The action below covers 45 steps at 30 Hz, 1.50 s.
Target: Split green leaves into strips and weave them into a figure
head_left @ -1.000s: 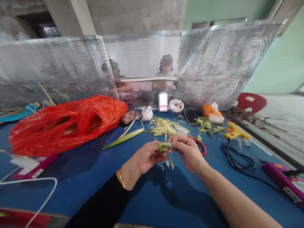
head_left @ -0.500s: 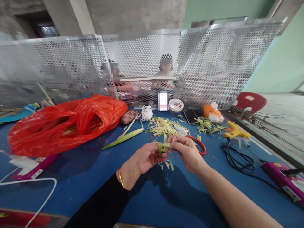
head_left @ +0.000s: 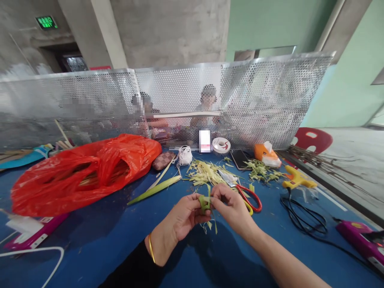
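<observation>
My left hand [head_left: 187, 214] pinches a small folded piece of green leaf strips [head_left: 205, 203] between thumb and fingers. Strip ends stick out above and hang below it. My right hand [head_left: 231, 204] is closed at the piece's right side, its fingertips on a pale strip end. Red-handled scissors [head_left: 254, 199] lie just beyond the right hand, partly hidden by it. Past both hands is a heap of yellow-green leaf scraps [head_left: 202, 173]. A long green leaf [head_left: 156, 189] lies to the left.
A red plastic bag [head_left: 75, 176] with brown sticks fills the left. Behind are white string [head_left: 185, 155], a ribbon roll [head_left: 221, 145], a phone [head_left: 240, 159] and tissues [head_left: 267, 155]. A yellow glue gun [head_left: 298, 178] with black cord lies right. People sit behind a perforated screen [head_left: 180, 88].
The view has tilted up, so things sit lower in the picture. My right hand has come closer to the leaf piece, and less of the pale strip shows between the hands.
</observation>
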Each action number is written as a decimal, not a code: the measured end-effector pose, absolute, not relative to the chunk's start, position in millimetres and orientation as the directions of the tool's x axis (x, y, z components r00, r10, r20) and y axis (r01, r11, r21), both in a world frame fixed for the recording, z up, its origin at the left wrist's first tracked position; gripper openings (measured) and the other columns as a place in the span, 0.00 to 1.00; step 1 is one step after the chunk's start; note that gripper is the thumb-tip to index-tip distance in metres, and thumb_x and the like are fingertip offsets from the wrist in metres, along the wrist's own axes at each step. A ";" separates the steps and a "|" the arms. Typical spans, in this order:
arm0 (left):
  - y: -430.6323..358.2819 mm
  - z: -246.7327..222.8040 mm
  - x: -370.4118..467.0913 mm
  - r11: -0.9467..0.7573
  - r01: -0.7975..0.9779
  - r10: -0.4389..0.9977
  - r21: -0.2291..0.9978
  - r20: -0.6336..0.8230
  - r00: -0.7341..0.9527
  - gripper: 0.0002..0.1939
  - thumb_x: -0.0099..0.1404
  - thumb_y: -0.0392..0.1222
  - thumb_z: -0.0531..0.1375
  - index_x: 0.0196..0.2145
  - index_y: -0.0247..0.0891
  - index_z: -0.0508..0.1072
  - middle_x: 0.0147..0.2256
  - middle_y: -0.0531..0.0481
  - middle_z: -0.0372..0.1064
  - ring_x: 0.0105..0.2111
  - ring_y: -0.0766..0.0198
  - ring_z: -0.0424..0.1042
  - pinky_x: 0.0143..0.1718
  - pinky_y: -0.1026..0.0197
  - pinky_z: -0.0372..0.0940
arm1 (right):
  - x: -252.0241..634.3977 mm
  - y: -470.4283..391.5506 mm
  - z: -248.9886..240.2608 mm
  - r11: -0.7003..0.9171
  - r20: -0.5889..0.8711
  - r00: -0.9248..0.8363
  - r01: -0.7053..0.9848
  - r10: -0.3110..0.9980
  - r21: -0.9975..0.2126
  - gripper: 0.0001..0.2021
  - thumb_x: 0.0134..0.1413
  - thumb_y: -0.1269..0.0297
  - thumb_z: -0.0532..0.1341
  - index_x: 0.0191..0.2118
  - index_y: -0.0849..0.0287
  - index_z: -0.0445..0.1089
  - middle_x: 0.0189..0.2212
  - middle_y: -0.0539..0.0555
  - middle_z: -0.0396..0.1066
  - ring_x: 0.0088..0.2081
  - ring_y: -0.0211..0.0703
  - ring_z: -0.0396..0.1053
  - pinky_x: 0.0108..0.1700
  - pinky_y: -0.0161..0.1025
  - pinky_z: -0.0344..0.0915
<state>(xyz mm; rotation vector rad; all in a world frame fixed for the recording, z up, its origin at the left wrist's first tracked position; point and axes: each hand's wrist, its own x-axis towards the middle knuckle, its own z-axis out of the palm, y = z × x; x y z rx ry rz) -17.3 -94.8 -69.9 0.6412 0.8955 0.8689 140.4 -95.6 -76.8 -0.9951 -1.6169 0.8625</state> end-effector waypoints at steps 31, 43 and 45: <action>-96.0 -65.7 -22.5 0.409 -0.362 0.890 0.838 -0.278 0.362 0.15 0.47 0.41 0.74 0.29 0.32 0.75 0.27 0.49 0.74 0.26 0.67 0.74 0.32 0.66 0.71 | 147.6 -93.9 -63.8 0.505 0.477 -0.179 0.178 0.860 -0.845 0.11 0.48 0.73 0.58 0.20 0.56 0.56 0.30 0.52 0.64 0.36 0.44 0.64 0.39 0.40 0.60; -96.8 -63.8 -23.0 0.444 -0.355 0.866 0.823 -0.292 0.406 0.18 0.47 0.43 0.74 0.31 0.32 0.74 0.25 0.50 0.73 0.25 0.67 0.74 0.29 0.66 0.70 | 157.4 -91.7 -58.2 0.486 0.430 -0.322 0.116 0.844 -0.866 0.10 0.49 0.73 0.59 0.21 0.57 0.61 0.36 0.54 0.66 0.40 0.46 0.66 0.42 0.41 0.60; -96.9 -64.9 -23.1 0.434 -0.336 0.866 0.836 -0.283 0.413 0.17 0.49 0.43 0.73 0.31 0.31 0.74 0.25 0.49 0.74 0.25 0.67 0.74 0.30 0.67 0.70 | 156.8 -92.2 -58.4 0.482 0.425 -0.319 0.126 0.847 -0.867 0.10 0.50 0.72 0.59 0.21 0.57 0.61 0.36 0.54 0.66 0.40 0.46 0.66 0.42 0.41 0.60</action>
